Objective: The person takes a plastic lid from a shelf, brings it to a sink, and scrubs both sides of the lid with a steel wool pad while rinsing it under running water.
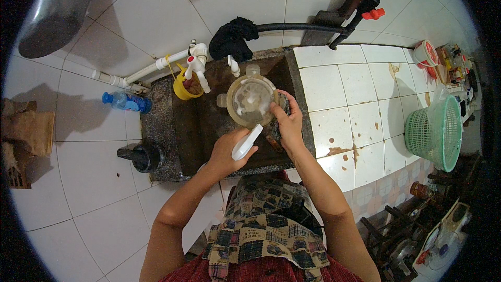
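My right hand grips the right edge of a round, translucent plastic lid with tabs around its rim. White foam lies in patches over its middle. The lid is held above a dark stone sink. Close below it, my left hand is closed around a bottle with a white spray head; the hand and forearm hide most of the bottle. The spray head points up and to the right, towards the lid's lower edge. Part of a brownish object shows in the sink beside my right wrist.
A white tap with a red mark and a yellow cup are at the sink's back left. A plastic bottle and black mortar stand on the left ledge. A green basket sits on the tiled counter at right.
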{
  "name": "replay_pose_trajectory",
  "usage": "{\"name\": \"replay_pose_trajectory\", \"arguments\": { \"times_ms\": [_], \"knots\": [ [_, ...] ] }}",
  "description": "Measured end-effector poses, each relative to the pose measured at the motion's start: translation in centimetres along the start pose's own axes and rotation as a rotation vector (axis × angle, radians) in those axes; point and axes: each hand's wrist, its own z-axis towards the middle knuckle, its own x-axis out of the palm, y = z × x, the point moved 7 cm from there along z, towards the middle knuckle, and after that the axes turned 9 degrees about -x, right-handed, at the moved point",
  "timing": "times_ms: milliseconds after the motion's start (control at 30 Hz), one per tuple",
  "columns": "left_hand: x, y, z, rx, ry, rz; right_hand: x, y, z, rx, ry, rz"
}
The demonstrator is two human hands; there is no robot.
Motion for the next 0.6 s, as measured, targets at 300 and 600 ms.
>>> {"name": "replay_pose_trajectory", "arguments": {
  "times_ms": [300,600],
  "knots": [
    [-0.6,0.4,-0.3,-0.008,-0.030,-0.025,-0.4,0.1,-0.1,-0.045,-0.090,0.010],
    [-2.2,1.8,-0.5,-0.042,-0.148,-0.081,-1.1,1.8,-0.1,-0.074,-0.149,-0.041]
  ]
}}
